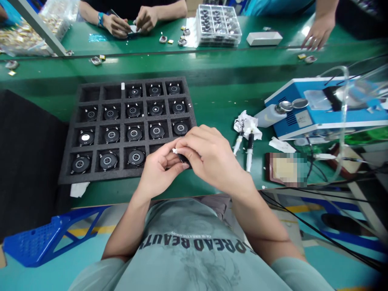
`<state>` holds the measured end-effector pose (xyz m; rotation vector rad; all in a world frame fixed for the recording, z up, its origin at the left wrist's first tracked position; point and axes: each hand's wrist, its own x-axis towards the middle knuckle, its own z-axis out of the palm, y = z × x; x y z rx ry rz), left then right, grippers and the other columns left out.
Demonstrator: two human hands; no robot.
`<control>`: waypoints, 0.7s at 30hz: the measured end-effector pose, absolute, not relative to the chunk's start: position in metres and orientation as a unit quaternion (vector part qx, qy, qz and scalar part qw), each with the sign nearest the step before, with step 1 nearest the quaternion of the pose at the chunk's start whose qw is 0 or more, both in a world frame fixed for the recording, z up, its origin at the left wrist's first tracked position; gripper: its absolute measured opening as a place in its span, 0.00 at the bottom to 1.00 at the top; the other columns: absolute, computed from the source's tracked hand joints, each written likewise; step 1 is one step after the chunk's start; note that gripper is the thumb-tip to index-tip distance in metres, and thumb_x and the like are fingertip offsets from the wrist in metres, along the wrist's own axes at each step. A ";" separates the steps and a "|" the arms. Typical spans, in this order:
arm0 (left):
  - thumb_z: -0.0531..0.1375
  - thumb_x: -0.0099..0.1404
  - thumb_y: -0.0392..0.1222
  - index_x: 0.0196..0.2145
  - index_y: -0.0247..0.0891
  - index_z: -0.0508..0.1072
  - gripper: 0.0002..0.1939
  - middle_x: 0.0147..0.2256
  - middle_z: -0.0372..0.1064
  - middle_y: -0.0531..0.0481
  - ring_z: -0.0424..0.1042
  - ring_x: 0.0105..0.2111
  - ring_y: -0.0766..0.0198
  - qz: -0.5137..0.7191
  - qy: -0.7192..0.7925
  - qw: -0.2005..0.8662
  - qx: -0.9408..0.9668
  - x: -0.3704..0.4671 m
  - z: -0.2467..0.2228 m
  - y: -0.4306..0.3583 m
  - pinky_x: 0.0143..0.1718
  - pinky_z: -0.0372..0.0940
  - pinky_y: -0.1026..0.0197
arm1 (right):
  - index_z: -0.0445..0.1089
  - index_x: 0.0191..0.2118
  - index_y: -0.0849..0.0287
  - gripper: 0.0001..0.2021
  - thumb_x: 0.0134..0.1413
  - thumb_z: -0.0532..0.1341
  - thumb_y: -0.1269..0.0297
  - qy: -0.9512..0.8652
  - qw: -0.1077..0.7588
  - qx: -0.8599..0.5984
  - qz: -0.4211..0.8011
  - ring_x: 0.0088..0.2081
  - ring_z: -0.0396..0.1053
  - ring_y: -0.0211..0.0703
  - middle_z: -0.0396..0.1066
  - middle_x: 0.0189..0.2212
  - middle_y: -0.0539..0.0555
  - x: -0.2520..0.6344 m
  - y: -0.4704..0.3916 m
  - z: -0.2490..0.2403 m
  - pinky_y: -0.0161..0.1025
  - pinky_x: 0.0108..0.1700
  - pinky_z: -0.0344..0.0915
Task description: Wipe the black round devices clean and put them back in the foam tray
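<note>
Close to my body, above the front edge of the bench, both of my hands meet around a dark round watch body (183, 159), mostly covered by fingers. My left hand (159, 167) is closed on it from the left, thumb against its lower edge. With thumb and index finger, my right hand (209, 155) pinches a small white scrap (175, 150), apparently tissue, at the watch. Just beyond, a black foam tray (67, 173) has watch bodies, back side up, in most compartments. One watch (86, 137) has a white disc on its back.
Two syringes (249, 151) and crumpled tissue (247, 121) lie right of my hands. Farther right are a white bottle (270, 116), a blue machine (291, 97) with tubing, and a brown box (271, 171) with a pale pad. Co-workers' hands (321, 32) are across the bench.
</note>
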<state>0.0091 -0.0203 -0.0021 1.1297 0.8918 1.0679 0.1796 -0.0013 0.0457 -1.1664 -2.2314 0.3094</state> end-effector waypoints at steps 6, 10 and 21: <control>0.75 0.57 0.36 0.60 0.38 0.73 0.34 0.40 0.84 0.49 0.84 0.41 0.58 0.472 0.405 0.636 0.456 0.008 -0.001 -0.019 0.48 0.79 0.57 | 0.74 0.36 0.56 0.11 0.71 0.56 0.69 -0.860 0.274 -0.425 0.059 0.38 0.67 0.48 0.77 0.35 0.54 0.181 -0.013 0.044 0.46 0.42 0.57; 0.76 0.55 0.35 0.58 0.38 0.74 0.34 0.41 0.84 0.48 0.84 0.42 0.56 0.481 0.395 0.650 0.435 0.005 0.003 -0.019 0.49 0.79 0.55 | 0.75 0.37 0.55 0.10 0.71 0.58 0.66 -0.833 0.297 -0.466 0.026 0.38 0.69 0.49 0.77 0.34 0.55 0.207 -0.013 0.026 0.46 0.42 0.59; 0.76 0.55 0.34 0.56 0.39 0.75 0.31 0.41 0.84 0.50 0.84 0.40 0.59 0.500 0.379 0.649 0.431 0.003 0.004 -0.019 0.47 0.80 0.57 | 0.75 0.35 0.54 0.06 0.64 0.65 0.61 -0.681 0.401 -0.606 0.082 0.33 0.72 0.44 0.77 0.31 0.51 0.276 -0.019 -0.005 0.42 0.38 0.66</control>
